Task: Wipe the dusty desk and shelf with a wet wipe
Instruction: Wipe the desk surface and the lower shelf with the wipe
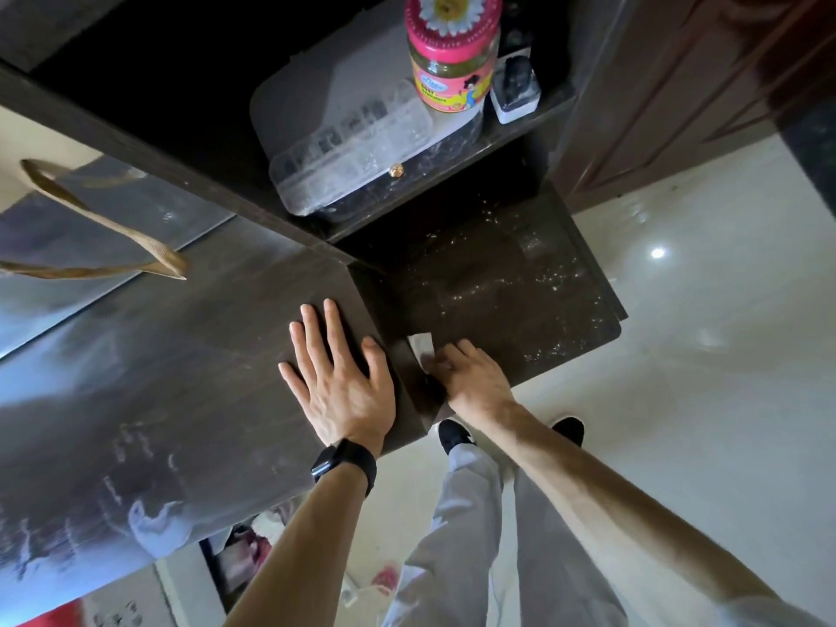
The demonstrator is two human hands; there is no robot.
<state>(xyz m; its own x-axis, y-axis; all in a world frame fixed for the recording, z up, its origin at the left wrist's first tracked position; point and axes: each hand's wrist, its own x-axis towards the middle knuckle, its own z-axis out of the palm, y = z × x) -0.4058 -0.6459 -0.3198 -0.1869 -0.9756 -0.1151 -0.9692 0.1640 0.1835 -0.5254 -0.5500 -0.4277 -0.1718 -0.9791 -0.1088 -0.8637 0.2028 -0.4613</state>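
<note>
My left hand [337,377] lies flat with straight fingers on the dark brown desk top [190,355], near its right edge; a black watch is on that wrist. My right hand [470,377] presses a white wet wipe [420,346] onto the lower dark shelf [520,282], at its near left corner beside the desk. Most of the wipe is hidden under the fingers. Pale dust specks are scattered over the far and right parts of this shelf.
An upper shelf [511,138] holds a clear compartment box [353,147], a pink-lidded jar [452,52] and a white-and-black item [515,92]. A bag with tan handles [90,219] sits on the desk's left. My black shoes stand on the pale tiled floor [701,355].
</note>
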